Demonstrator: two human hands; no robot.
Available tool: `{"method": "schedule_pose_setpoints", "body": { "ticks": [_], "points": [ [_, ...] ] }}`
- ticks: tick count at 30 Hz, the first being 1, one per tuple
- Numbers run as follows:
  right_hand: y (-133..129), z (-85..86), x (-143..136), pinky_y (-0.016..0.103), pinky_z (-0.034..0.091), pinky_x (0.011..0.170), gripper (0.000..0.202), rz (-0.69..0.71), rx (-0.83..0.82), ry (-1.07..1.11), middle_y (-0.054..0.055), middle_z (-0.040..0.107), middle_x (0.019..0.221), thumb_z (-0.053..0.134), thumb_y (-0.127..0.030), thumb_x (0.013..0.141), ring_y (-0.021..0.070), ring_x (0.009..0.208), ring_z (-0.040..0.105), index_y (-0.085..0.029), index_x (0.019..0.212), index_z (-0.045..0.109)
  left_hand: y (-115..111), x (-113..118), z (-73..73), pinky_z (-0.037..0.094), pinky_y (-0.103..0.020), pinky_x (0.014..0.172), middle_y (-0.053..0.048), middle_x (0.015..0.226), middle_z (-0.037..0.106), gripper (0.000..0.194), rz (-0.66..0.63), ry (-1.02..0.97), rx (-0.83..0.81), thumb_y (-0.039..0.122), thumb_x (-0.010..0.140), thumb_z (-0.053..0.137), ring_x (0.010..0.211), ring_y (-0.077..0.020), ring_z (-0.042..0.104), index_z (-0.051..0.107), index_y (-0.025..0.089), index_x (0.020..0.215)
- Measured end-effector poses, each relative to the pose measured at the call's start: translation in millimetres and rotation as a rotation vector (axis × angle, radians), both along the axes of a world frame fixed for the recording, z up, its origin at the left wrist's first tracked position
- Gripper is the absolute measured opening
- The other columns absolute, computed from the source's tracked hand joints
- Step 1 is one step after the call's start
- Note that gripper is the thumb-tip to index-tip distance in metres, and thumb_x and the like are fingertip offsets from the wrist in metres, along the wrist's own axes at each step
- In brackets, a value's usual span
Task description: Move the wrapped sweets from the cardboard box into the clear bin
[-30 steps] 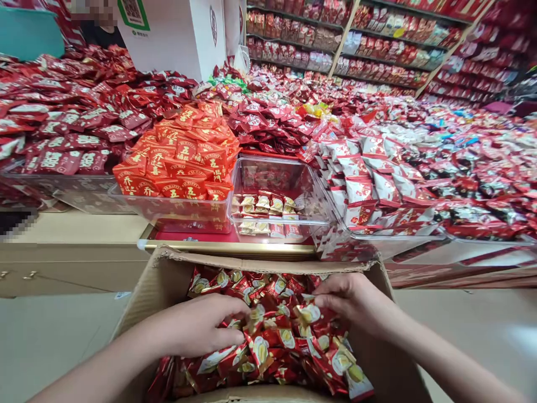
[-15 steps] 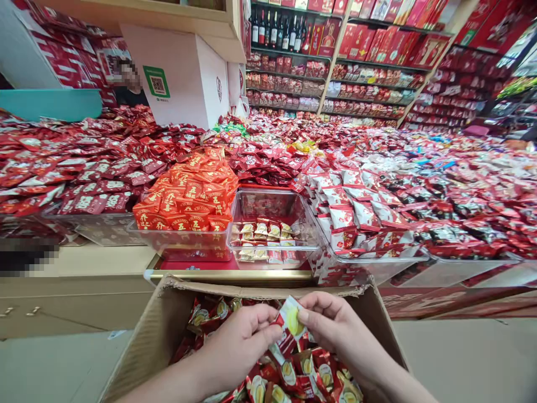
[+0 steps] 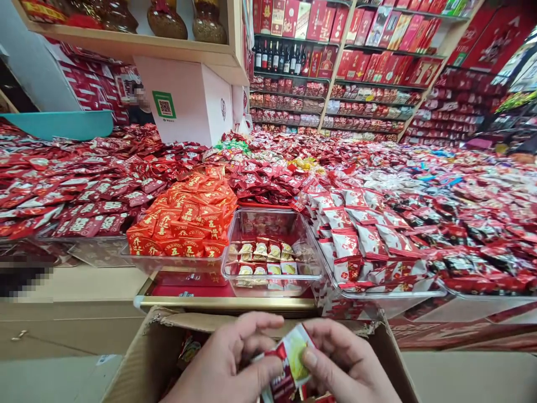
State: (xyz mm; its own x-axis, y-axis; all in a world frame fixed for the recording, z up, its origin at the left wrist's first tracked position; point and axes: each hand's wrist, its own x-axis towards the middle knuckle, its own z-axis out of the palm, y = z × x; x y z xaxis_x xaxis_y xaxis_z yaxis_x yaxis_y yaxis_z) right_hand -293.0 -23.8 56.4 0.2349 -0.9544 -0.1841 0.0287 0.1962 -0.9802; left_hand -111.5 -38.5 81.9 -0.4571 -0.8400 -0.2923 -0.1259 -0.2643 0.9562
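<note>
Between both hands, above an open cardboard box, is a small red and white candy packet with a yellow fruit picture. My left hand has its thumb on the packet's lower left part, its index finger raised off it. The thumb of my right hand presses on the yellow picture, with the fingers behind. Similar red packets in the box are mostly hidden by my hands. Beyond the box, a clear plastic bin holds several similar packets in neat rows at its bottom.
Left of that bin stands a heaped bin of orange-red packets; at its right is one with red and white packets. A gold-edged counter rim runs behind the box. A teal basin and a white pillar stand farther back.
My hands have come up closer to the view with the packet between them. My left index finger has lifted away from it. The view has tilted upward, so the box shows less.
</note>
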Motion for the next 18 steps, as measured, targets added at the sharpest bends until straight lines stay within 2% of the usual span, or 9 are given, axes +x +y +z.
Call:
{"method": "schedule_pose_setpoints", "body": {
  "ticks": [2, 4, 7, 9, 12, 14, 16, 18],
  "points": [
    [-7.4, 7.6, 2.8, 0.021, 0.042, 0.052, 0.030, -0.087, 0.076, -0.127, 0.001, 0.061, 0.069, 0.064, -0.042, 0.067, 0.0108, 0.058, 0.053, -0.019, 0.086, 0.061, -8.1, -3.2, 5.4, 0.045, -0.029, 0.069, -0.005, 0.084, 0.067, 0.051, 0.067, 0.069, 0.054, 0.038, 0.068, 0.064, 0.077, -0.0190, 0.060, 0.046, 0.020, 0.112],
    [-14.2, 12.6, 3.7, 0.019, 0.040, 0.048, 0.026, -0.146, 0.066, -0.155, 0.000, 0.060, 0.064, 0.066, -0.040, 0.066, 0.0086, 0.053, 0.051, -0.018, 0.080, 0.061, -15.3, -4.8, 7.6, 0.046, -0.030, 0.067, -0.006, 0.084, 0.067, 0.054, 0.073, 0.129, 0.069, 0.037, 0.069, 0.063, 0.078, -0.0196, 0.061, 0.041, 0.020, 0.116],
    [-20.7, 13.3, 3.2, 0.019, 0.042, 0.050, 0.023, -0.136, 0.004, -0.151, 0.000, 0.060, 0.065, 0.065, -0.037, 0.069, 0.0080, 0.053, 0.051, -0.018, 0.079, 0.061, -20.3, -4.1, 6.5, 0.046, -0.030, 0.066, -0.005, 0.085, 0.067, 0.051, 0.057, 0.180, 0.064, 0.033, 0.073, 0.061, 0.076, -0.0186, 0.061, 0.037, 0.022, 0.117],
    [-21.2, 11.4, 3.9, 0.019, 0.043, 0.051, 0.022, -0.116, -0.024, -0.142, 0.000, 0.060, 0.066, 0.064, -0.037, 0.070, 0.0082, 0.054, 0.052, -0.018, 0.080, 0.061, -19.7, -2.1, 6.3, 0.046, -0.030, 0.070, -0.004, 0.090, 0.065, 0.043, 0.020, 0.189, 0.049, 0.028, 0.075, 0.059, 0.079, -0.0171, 0.060, 0.041, 0.022, 0.113],
    [-16.5, 9.5, 7.2, 0.020, 0.043, 0.053, 0.023, -0.110, -0.032, -0.127, 0.000, 0.060, 0.066, 0.063, -0.039, 0.070, 0.0088, 0.056, 0.052, -0.019, 0.081, 0.060, -19.7, 2.4, 13.9, 0.045, -0.027, 0.075, -0.002, 0.087, 0.062, 0.030, -0.007, 0.082, -0.065, 0.025, 0.076, 0.057, 0.082, -0.0147, 0.058, 0.049, 0.021, 0.105],
    [-11.8, 8.4, 9.1, 0.022, 0.042, 0.054, 0.025, -0.098, -0.051, -0.089, 0.000, 0.058, 0.065, 0.061, -0.041, 0.071, 0.0099, 0.057, 0.051, -0.019, 0.082, 0.059, -26.9, 6.0, 24.3, 0.045, -0.025, 0.072, 0.001, 0.081, 0.060, 0.034, 0.056, -0.030, -0.206, 0.023, 0.077, 0.054, 0.078, -0.0132, 0.057, 0.046, 0.022, 0.110],
    [-8.1, 5.9, 9.6, 0.022, 0.040, 0.053, 0.025, -0.063, -0.105, 0.015, 0.000, 0.055, 0.061, 0.058, -0.042, 0.072, 0.0105, 0.056, 0.048, -0.018, 0.078, 0.059, -43.5, 9.2, 34.9, 0.046, -0.025, 0.070, 0.002, 0.079, 0.058, 0.041, 0.144, -0.102, -0.343, 0.020, 0.076, 0.052, 0.076, -0.0125, 0.056, 0.040, 0.024, 0.116],
    [-6.4, 1.9, 9.0, 0.022, 0.038, 0.051, 0.027, -0.026, -0.150, 0.128, -0.001, 0.051, 0.057, 0.055, -0.044, 0.073, 0.0102, 0.054, 0.043, -0.017, 0.072, 0.058, -68.3, 10.3, 41.0, 0.045, -0.025, 0.069, 0.003, 0.078, 0.056, 0.036, 0.165, -0.154, -0.398, 0.017, 0.074, 0.052, 0.074, -0.0116, 0.056, 0.043, 0.022, 0.108]
  ]
}}
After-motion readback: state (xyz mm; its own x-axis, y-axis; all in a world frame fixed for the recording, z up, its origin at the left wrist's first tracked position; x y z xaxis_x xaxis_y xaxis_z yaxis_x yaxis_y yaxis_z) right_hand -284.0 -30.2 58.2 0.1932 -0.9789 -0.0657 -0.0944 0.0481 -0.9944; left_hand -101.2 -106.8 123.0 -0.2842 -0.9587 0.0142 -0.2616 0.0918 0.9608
